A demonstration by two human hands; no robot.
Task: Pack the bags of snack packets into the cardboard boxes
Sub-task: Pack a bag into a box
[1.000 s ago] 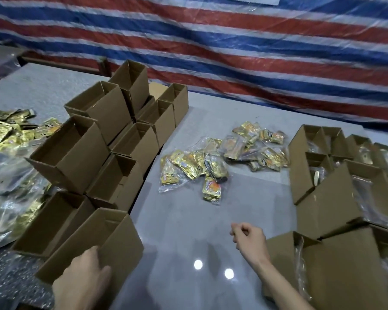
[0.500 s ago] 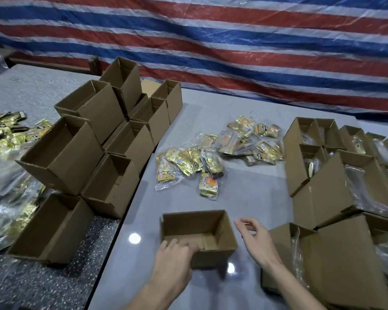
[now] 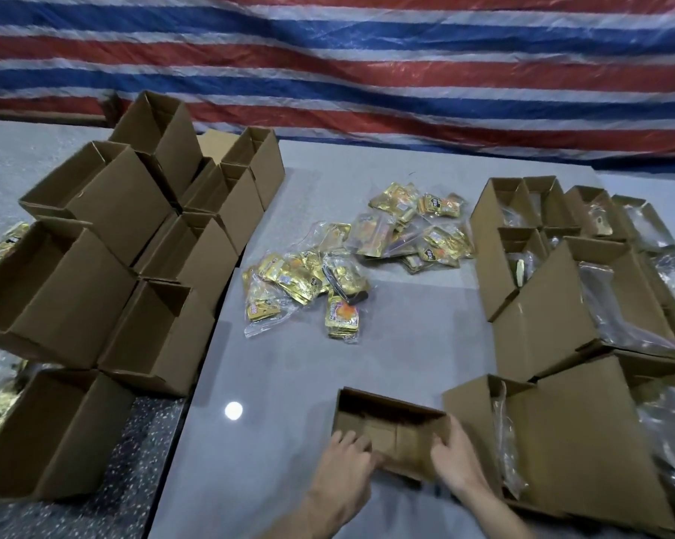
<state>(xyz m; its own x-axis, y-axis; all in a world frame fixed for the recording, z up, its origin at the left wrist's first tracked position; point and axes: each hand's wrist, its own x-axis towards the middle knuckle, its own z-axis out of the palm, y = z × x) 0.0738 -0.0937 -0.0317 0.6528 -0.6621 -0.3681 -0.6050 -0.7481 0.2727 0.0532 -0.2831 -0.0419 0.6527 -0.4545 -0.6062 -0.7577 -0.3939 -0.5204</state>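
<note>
While both hands grip it, the open box [image 3: 386, 433] sits between them; left hand [image 3: 345, 466] fingers curl over its near-left edge, right hand [image 3: 454, 457] fingers clasp its right end; snack bags [image 3: 308, 282] lie beyond the fingertips, their print unreadable

One head-worn wide-angle view looks forward and down over a grey table [image 3: 398, 355] from its near edge, with both forearms entering at 6 o'clock and the left hand [image 3: 345, 466] and right hand [image 3: 454, 461] close under the lens on a small box [image 3: 386, 429]. Ahead at 12 o'clock it faces a striped tarp [image 3: 367, 60] beyond the far table edge, with stacked boxes [image 3: 106, 266] at 9 o'clock, filled boxes [image 3: 569, 305] at 3 o'clock and snack bags [image 3: 351, 266] mid-frame. The edges bow from the wide lens, and no second view shares the scene.
</note>
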